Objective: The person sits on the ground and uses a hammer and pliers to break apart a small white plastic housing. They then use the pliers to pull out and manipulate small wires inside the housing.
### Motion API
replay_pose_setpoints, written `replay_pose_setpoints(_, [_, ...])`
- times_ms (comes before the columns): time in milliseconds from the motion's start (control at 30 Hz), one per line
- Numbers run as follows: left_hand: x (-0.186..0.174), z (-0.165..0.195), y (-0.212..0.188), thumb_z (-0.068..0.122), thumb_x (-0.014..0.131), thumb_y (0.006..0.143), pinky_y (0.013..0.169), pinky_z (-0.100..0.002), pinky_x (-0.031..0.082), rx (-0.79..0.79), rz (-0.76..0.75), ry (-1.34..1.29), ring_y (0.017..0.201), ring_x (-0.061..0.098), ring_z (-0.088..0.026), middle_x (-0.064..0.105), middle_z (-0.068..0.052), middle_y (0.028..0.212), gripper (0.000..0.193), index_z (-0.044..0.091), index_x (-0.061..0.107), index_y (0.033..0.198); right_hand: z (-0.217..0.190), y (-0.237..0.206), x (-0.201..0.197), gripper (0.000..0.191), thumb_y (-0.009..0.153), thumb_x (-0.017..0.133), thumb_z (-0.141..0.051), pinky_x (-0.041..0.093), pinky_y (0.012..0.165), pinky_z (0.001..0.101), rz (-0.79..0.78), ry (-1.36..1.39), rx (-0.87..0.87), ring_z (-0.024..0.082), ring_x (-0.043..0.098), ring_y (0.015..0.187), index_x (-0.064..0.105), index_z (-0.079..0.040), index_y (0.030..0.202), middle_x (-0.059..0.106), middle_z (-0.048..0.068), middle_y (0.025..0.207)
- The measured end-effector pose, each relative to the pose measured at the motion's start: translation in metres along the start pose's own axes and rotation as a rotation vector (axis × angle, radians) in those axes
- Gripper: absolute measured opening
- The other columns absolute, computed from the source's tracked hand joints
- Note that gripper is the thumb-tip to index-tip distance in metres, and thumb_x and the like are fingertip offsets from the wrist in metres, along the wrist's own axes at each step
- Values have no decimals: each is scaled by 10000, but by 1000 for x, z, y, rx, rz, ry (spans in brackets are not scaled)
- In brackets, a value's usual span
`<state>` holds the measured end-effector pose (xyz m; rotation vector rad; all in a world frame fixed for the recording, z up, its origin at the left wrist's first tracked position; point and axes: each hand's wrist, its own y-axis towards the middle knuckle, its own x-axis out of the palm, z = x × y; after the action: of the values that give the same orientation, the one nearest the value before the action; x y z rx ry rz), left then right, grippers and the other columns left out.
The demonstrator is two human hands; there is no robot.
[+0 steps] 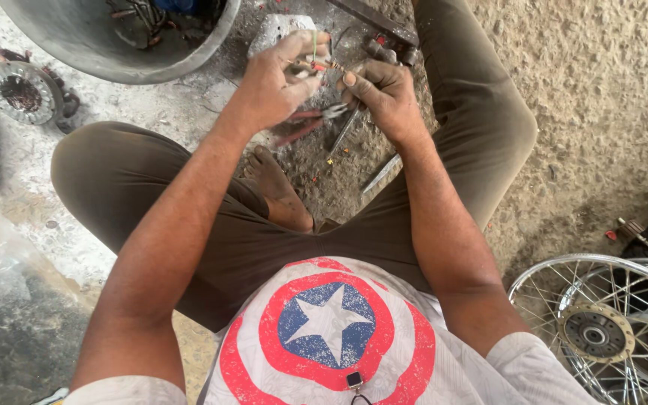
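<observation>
Both hands are pinching 1 thin wire (pixel 325 66), reddish with a brassy tip. The left hand (pixel 275 82) is closing on its left end, the right hand (pixel 380 94) on its right, above pliers (pixel 316 120) lying on the ground (pixel 601 112).

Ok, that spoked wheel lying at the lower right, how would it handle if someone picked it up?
The spoked wheel looks metal with a solid hub, so probably stiff and fairly heavy. Lying flat, it shouldn't roll; stood on its rim, it likely would. The thin spokes might bend if gripped hard.
</observation>
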<state>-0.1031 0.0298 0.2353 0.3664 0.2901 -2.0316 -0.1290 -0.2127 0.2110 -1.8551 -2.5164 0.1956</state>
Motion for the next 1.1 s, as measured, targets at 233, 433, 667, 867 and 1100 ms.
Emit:
replay_pose_setpoints(233, [0, -10, 3, 119, 691, 1007, 702, -256, 630, -79, -4, -418, 784, 693, -101, 727, -110, 991, 171, 21, 722, 1144, 9, 8, 15, 275, 1092, 632, -283, 543, 644, 237, -36, 93, 50, 77, 648, 687, 741, -55, 983, 712, 26, 791])
replay_pose_setpoints(433, [-5, -30, 12, 139, 620, 1071, 526, -222, 524, -209, 6, -563, 586, 627, -91, 729, -62, 804, 173, 11, 703, 991, 25, 19, 21, 298, 1090, 608, -298, 530, 590, 237, 69, 103, 98, 79, 646, 637, 740, -76, 942, 709, 22, 758])
replay_pose_setpoints(667, [-14, -50, 22, 208, 561, 1114, 546, -232, 548, -229, -2, -587, 616, 639, -97, 709, -64, 790, 276, 23, 726, 993, 34, 31, 17, 293, 1084, 624, -298, 537, 611, 263, 128, 292, 150, 99, 651, 663, 732, -67, 939, 703, 33, 762])
replay_pose_setpoints(867, [-10, -65, 26, 225, 561, 1127, 524, -243, 546, -262, 97, -612, 602, 651, -105, 726, -69, 805, 297, 17, 685, 955, 35, 32, 26, 305, 1081, 617, -306, 512, 600, 254, 89, 220, 223, 89, 629, 642, 721, -68, 921, 690, 26, 736])
replay_pose_setpoints(1100, [-11, -68, 29, 221, 555, 1098, 532, -245, 561, -289, 131, -700, 614, 678, -101, 732, -66, 823, 257, 25, 712, 1047, 37, 32, 31, 315, 1092, 609, -301, 533, 636, 255, -33, 217, 216, 85, 637, 669, 704, -54, 921, 692, 27, 753])
